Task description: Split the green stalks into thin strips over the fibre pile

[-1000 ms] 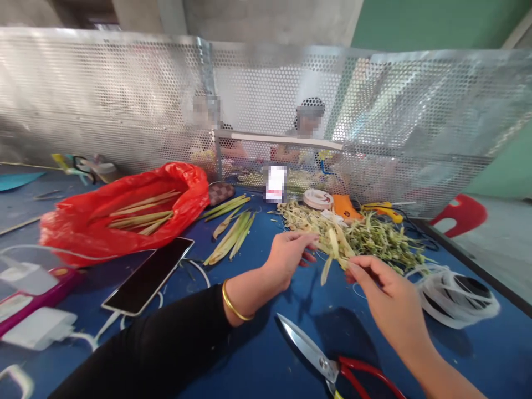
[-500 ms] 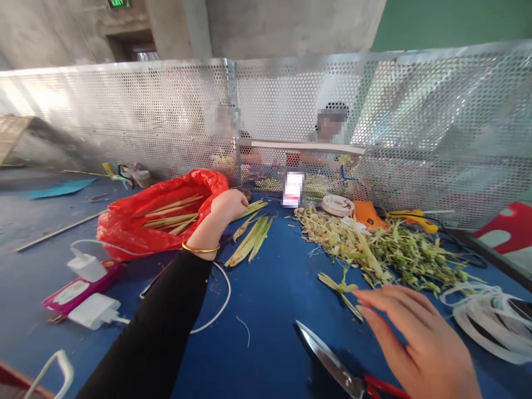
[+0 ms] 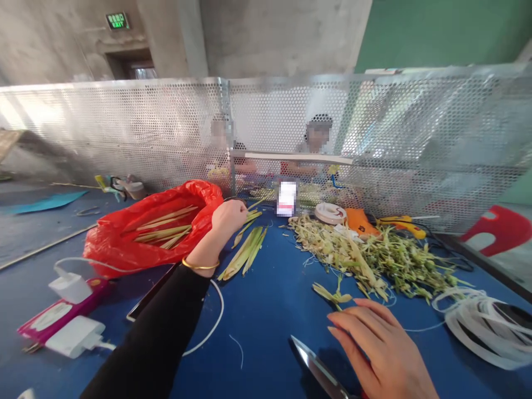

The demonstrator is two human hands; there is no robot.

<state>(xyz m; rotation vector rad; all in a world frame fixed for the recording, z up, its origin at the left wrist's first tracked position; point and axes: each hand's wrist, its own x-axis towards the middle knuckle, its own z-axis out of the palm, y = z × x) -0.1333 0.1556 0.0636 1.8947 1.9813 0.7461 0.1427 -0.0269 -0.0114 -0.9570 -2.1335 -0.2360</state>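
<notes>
Pinching a leaf (image 3: 257,203), left hand (image 3: 230,219) curled beside red bag (image 3: 133,257).

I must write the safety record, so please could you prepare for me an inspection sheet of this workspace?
Surface: blue table, a loose thread on it.
Job's things: strips beside a red bag, more strips inside the bag; small knotted piece; scissors, partly hidden.
Clutter: scrap pile, tape roll, ribbon roll.
Hands: left hand near the strips and bag, grip hidden; right hand by the knotted piece, grip unclear.
Cables: white cable, curving beside the black sleeve.
Surroundings: perforated screen, people behind it; lit exit sign.
</notes>
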